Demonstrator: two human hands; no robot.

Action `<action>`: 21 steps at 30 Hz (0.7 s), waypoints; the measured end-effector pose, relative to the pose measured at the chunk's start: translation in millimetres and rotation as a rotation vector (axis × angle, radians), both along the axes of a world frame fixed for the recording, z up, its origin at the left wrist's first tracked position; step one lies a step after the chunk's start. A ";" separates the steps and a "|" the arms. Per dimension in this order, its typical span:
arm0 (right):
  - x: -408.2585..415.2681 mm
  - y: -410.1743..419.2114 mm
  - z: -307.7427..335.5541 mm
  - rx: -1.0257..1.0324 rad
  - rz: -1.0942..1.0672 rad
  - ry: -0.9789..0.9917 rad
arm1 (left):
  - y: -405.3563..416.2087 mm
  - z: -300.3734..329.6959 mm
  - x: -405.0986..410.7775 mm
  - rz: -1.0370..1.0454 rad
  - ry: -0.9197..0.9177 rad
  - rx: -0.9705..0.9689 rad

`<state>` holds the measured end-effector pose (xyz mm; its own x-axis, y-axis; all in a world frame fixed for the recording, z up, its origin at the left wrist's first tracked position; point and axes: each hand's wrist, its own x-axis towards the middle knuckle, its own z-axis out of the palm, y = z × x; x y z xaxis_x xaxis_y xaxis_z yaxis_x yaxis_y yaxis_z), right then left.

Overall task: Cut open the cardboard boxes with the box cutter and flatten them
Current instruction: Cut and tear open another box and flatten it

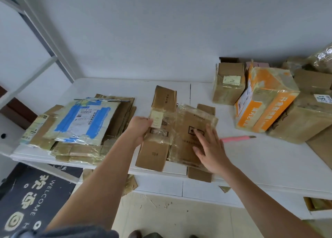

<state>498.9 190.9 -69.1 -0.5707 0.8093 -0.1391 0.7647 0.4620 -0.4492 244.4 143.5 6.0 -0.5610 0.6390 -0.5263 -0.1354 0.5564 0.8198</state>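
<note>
A flattened brown cardboard box (181, 130) with glossy tape lies in the middle of the white table (251, 158). My left hand (141, 129) grips its left edge beside a pale yellow label. On the box's right half my right hand (209, 147) presses flat with straight, spread fingers. The pink box cutter (237, 138) lies on the table just right of my right hand, its blade tip pointing right; neither hand touches it. A stack of flattened boxes (79, 126), the top one with blue tape and a shipping label, sits at the left.
Several unopened boxes stand at the right: a brown one (228, 83), an orange and white one (264, 101), and more brown ones (303, 119) behind. Cardboard scraps lie under the table. A dark welcome mat (30, 196) covers the floor at lower left.
</note>
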 end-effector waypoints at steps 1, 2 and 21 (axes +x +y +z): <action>-8.6 0.8 11.9 0.030 -0.007 0.028 | 1.8 9.2 -1.9 0.034 0.021 0.031; -18.7 0.1 24.1 0.052 0.000 0.061 | 2.2 18.4 -3.8 0.077 0.037 0.070; -270.0 -75.0 85.0 0.502 0.609 -0.107 | -129.5 32.9 -146.4 0.700 -0.052 0.171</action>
<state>228.9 116.0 15.9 -0.9371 0.3397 0.0804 0.3397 0.9404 -0.0143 98.0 13.9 38.9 -0.8459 0.2145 -0.4883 -0.4546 0.1889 0.8704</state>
